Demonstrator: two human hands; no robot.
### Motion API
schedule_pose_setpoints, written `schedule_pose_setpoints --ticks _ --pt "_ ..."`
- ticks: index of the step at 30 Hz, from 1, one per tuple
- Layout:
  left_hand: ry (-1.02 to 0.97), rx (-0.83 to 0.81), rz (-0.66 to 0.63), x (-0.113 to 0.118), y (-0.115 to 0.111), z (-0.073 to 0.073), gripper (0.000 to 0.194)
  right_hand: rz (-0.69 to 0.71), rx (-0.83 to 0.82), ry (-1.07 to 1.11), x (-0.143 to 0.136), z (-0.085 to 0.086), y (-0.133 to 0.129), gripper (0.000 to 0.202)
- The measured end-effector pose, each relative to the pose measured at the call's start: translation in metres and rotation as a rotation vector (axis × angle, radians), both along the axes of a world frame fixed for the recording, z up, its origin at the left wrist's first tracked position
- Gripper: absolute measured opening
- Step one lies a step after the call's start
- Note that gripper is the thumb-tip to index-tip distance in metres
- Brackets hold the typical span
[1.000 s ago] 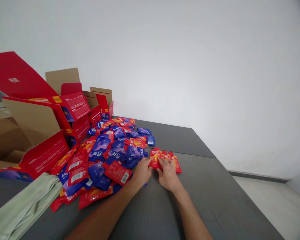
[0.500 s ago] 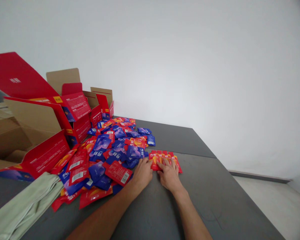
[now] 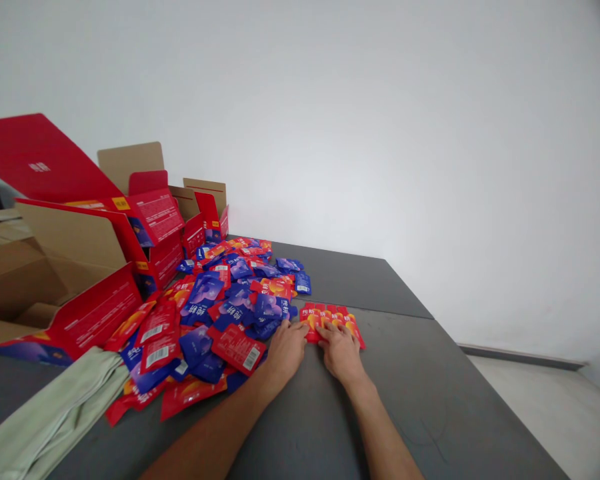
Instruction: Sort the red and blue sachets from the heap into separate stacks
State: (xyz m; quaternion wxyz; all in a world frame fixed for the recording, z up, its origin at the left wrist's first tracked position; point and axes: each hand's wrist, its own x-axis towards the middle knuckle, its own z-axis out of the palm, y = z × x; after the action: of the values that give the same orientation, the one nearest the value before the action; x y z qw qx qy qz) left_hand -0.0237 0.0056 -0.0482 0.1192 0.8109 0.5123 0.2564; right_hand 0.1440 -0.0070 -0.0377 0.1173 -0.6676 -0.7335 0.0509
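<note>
Centrally, 4 red pouches (image 3: 330, 316) with orange printed motifs are lying face up, side by side in a row, on the dark gray tabletop (image 3: 405, 393). The right hand (image 3: 341, 348) is resting palm down over the row, its fingers spreading across the printed faces and its thumb lying apart from them. The left hand (image 3: 286, 347) is bracing at the row's left edge, its fingertips meeting the leftmost pouch; whether it is pinching the film cannot be told from this angle. Just left of the row, a heap of loose red and blue pouches (image 3: 220, 313) is spreading back toward the white wall (image 3: 380, 133), some pouches showing barcodes and others printed fronts. Beyond the heap on the left, red cartons (image 3: 97, 307) are standing with flaps raised, their brown board interiors showing. A pale green cloth (image 3: 55, 417) is lying in folds at the lower left, touching the heap.
</note>
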Motion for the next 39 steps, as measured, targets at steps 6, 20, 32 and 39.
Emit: schedule_pose_setpoints --ticks 6,20,32,39 --pt "0.012 -0.016 -0.008 0.000 -0.002 0.000 0.031 -0.009 -0.002 0.006 0.000 0.001 0.000 0.044" --pt "0.217 0.032 0.036 0.024 -0.006 0.003 0.039 -0.057 -0.064 0.001 0.016 0.003 0.002 0.043" --pt "0.227 0.029 0.011 0.053 -0.015 0.005 0.043 -0.025 -0.041 0.003 0.048 0.003 -0.013 0.052" --pt "0.213 0.037 0.018 0.077 -0.022 0.004 0.046 -0.079 -0.015 0.015 0.063 0.001 -0.025 0.050"
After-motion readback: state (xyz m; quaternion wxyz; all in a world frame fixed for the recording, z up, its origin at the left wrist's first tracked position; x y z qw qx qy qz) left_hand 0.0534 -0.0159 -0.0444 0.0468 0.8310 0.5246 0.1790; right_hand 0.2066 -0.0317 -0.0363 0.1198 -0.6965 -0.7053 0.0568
